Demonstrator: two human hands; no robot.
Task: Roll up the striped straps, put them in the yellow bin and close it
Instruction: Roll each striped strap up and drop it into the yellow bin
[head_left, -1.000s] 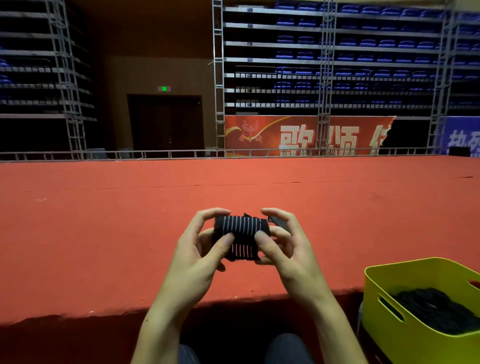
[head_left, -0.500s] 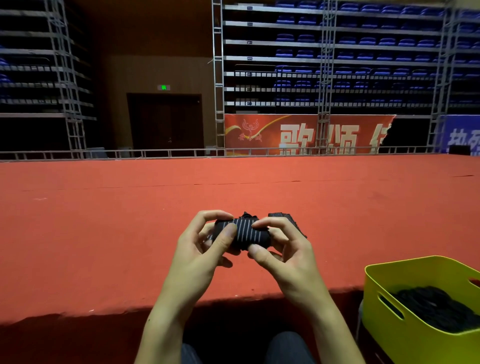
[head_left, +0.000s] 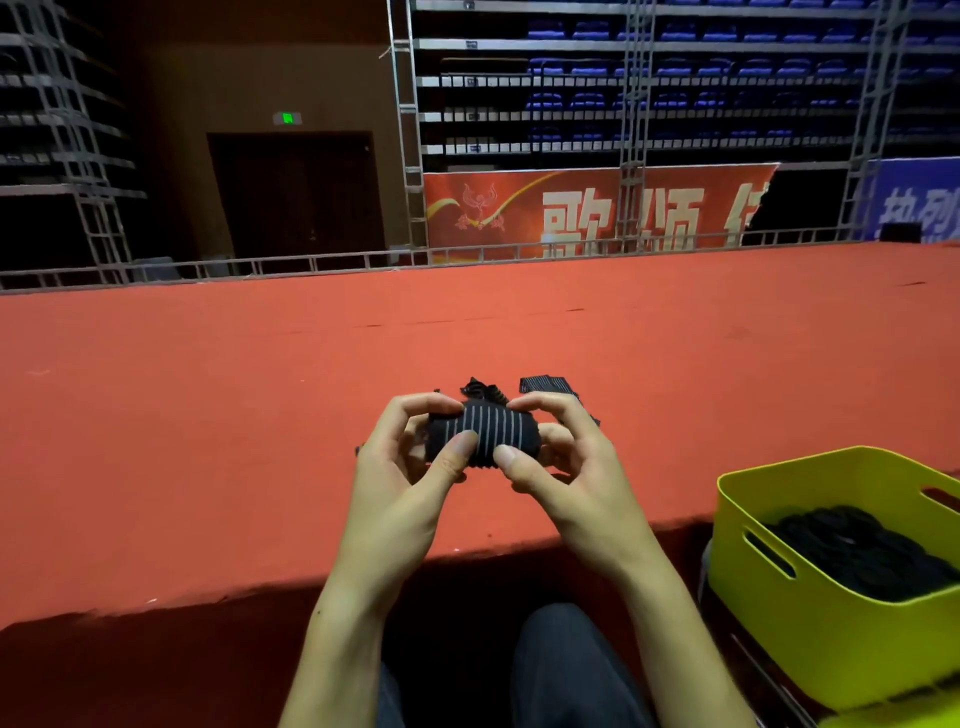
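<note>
Red carpet (head_left: 208, 415) covers a big stage that fills the middle of the frame. In the upper left, a green sign (head_left: 287, 118) glows above a dark door (head_left: 296, 192); its marks are too small to read. Metal towers (head_left: 410, 130) stand behind the stage, with rows of blue seats (head_left: 675, 67) in the upper right. A red banner (head_left: 587, 208) below the seats shows big pale Chinese writing, partly hidden by a tower. At the right edge a blue banner (head_left: 919, 202) has pale writing too, cut off by the frame.

In the lower middle, the left hand (head_left: 405, 483) and the right hand (head_left: 566, 478) hold a rolled strap (head_left: 485, 436) between them. The roll is black with thin white stripes. The left thumb presses its front left, and the left fingers curl over its top. The right thumb presses its front right, and the right fingers curl over the top right. A loose strap end (head_left: 550, 385) pokes up behind the right fingers.

In the lower right sits the yellow bin (head_left: 841, 639), well apart from the hands. It is open, with dark straps (head_left: 857, 545) piled inside.
</note>
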